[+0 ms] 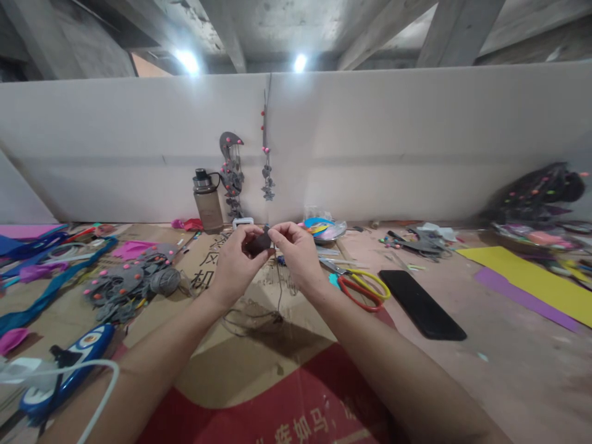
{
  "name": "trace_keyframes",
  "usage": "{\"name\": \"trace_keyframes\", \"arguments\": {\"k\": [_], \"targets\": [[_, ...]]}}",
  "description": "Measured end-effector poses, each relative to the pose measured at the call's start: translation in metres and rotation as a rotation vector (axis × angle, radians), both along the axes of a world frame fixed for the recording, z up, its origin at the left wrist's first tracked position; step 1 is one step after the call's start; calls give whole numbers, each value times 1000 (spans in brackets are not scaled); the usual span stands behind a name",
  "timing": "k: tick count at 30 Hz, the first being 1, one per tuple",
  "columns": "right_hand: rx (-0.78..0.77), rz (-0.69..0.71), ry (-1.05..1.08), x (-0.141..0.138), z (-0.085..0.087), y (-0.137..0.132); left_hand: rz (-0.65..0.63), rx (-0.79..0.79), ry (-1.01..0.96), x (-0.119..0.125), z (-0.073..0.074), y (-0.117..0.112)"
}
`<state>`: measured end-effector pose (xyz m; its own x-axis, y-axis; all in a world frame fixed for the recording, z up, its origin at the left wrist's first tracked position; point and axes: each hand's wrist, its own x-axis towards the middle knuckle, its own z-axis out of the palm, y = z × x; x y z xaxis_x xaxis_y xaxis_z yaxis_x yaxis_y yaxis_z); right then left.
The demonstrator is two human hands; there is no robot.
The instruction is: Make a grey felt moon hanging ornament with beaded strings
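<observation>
Both hands meet in front of me above the cardboard. My left hand [238, 262] is closed around a small dark grey felt piece [260, 243], gripping it between thumb and fingers. At the felt's right edge, my right hand [296, 250] pinches with thumb and index finger, apparently on a thin grey cord [280, 290]; the fingertips partly hide that spot. The cord hangs below the hands to a loose tangle on the cardboard [217, 376].
Scissors [361, 287] with red and yellow handles and a black phone [420, 305] lie to the right. Grey felt garlands [134, 277] with pink balls are heaped left. A bottle [208, 203] stands at the back, near a hanging moon-shaped ornament [231, 163] before the white partition [370, 142].
</observation>
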<state>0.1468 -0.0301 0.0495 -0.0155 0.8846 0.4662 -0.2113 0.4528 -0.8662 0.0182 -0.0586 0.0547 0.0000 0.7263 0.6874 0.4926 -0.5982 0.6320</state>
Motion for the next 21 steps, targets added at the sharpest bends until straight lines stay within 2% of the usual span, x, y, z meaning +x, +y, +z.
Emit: {"name": "trace_keyframes", "arguments": {"k": [3,9,17,21], "targets": [[8,24,1,0,2,-2,-18,-36,-69,0,1,-1],[25,38,-20,0,5,-5,-189,-183,-314,6,0,-3],[113,-20,-152,0,6,-11,-281,-279,-375,8,1,-5],[154,-74,-226,0,4,-10,-261,-326,-405,7,2,-3]]}}
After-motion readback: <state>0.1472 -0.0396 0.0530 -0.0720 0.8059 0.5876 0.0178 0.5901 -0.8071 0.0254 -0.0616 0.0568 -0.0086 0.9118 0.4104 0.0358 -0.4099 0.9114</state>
